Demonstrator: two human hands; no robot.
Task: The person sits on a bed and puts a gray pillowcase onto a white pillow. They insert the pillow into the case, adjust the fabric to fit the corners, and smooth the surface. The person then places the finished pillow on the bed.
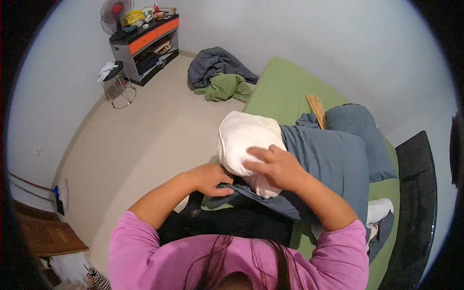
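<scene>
A white pillow (241, 133) sticks out of a blue-grey pillowcase (333, 157) that covers its other end. My left hand (212, 180) holds the gathered edge of the pillowcase below the pillow; the fingertips are partly hidden behind the fabric. On the pillow's near side lies my right hand (278, 166), its fingers apart and touching the white surface. Both forearms reach forward from pink sleeves.
A green-sheeted bed (282, 87) has a dark headboard (413, 203) at right. On it lie another blue-grey pillow (355, 130) and a straw hand broom (316, 110). Beyond are heaped bedding (217, 67), a stool (118, 84), a low cabinet (147, 46) and a fan (116, 12).
</scene>
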